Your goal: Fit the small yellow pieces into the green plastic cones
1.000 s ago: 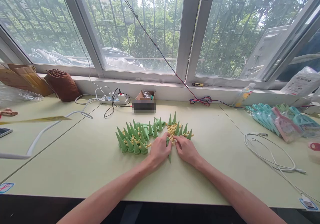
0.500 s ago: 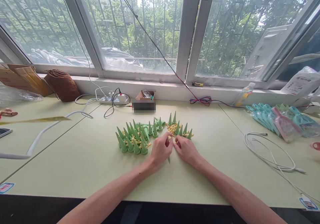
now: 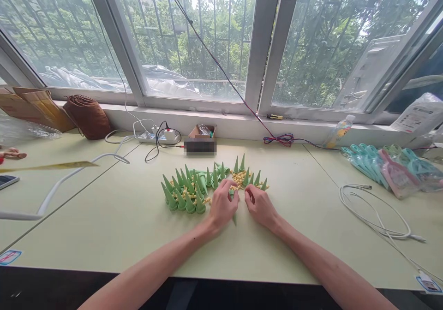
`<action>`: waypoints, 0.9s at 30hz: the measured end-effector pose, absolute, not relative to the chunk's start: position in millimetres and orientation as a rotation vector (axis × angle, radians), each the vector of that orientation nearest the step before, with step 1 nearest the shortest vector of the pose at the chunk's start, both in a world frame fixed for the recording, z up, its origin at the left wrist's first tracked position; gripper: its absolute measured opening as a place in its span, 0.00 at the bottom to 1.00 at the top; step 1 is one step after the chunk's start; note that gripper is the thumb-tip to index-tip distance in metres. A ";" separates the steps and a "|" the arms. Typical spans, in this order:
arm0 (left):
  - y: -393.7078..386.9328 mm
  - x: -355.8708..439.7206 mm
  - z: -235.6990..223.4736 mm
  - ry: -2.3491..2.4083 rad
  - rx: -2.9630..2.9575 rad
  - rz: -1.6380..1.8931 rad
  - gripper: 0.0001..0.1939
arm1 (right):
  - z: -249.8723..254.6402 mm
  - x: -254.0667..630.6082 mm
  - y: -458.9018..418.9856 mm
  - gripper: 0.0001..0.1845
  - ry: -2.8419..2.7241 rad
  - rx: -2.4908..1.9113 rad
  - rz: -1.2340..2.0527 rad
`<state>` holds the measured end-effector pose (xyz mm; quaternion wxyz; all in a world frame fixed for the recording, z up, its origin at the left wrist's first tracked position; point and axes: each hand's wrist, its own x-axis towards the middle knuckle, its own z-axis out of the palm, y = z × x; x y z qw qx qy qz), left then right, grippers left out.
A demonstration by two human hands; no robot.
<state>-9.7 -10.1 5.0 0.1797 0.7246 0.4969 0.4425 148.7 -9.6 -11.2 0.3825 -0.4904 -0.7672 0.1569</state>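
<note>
My left hand is closed around a green cone; its pointed tip sticks out below my palm and a bit of its wide end shows between my fingers. Close by on the right, my right hand is pinched, thumb against forefinger; anything between those fingertips is too small to make out. Just beyond both hands lies a heap of small yellow pieces. Green cones stand upright in a cluster to the left, yellow pieces among them, and several more cones stand behind my right hand.
At the back are a power strip, a small cardboard box and a brown drawstring bag. To the right, a coiled white cable lies before bagged dustpans. A bottle leans by the window.
My right hand has drawn back slightly to the right, away from my left hand. The left fingers have loosened a little around the cone, and the whole view has shifted slightly.
</note>
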 end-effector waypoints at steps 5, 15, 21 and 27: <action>-8.0 -10.6 3.2 1.458 2.046 1.202 0.07 | -9.8 148.2 -8.8 0.09 -1.932 -1.228 0.385; -6.3 -12.7 1.1 1.505 2.065 1.079 0.08 | -13.2 149.1 -7.1 0.13 -1.941 -1.199 0.388; -3.7 -13.4 0.4 1.487 2.088 1.017 0.07 | -11.6 149.4 -7.7 0.12 -1.919 -1.181 0.412; -2.6 -13.0 1.6 1.471 2.049 1.029 0.04 | -12.6 149.6 -7.6 0.11 -1.906 -1.192 0.406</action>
